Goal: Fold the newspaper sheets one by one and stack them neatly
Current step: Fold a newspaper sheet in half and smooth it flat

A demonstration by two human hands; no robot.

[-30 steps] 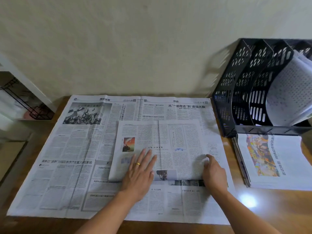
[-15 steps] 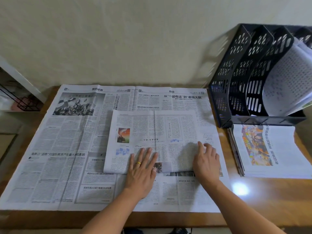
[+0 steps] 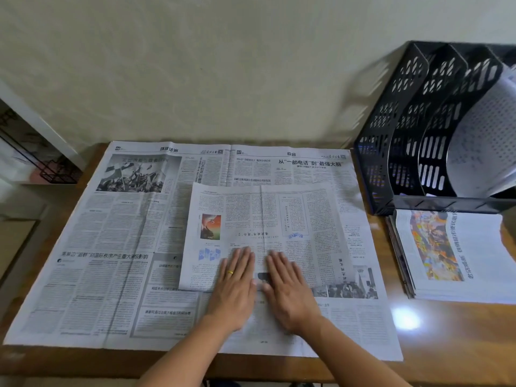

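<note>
**Flat Palms on a Folded Sheet**

A black perforated plastic file rack (image 3: 402, 129) stands against the wall at the table's right rear, its upright slotted dividers forming several compartments; a curled sheet of dotted white paper (image 3: 480, 146) leans in one of the right-hand ones. Just in front of the rack, a squared stack of folded newspapers (image 3: 458, 255) lies flat on the wooden table (image 3: 435, 331), a colourful picture on top. At centre, a large open newspaper sheet (image 3: 117, 247) of thin, grey-printed paper covers most of the tabletop, creased down its middle. On its right half rests a smaller folded newspaper sheet (image 3: 259, 219), rectangular, with a vertical crease and a small colour photograph near its left edge. The left hand (image 3: 234, 289), wearing a gold ring (image 3: 230, 272), and the right hand (image 3: 284, 289) lie side by side, nearly touching, fingers straight and pressed flat across the folded sheet's near edge. At far left, a black wire basket (image 3: 55, 171) sits on a white shelf.
</note>
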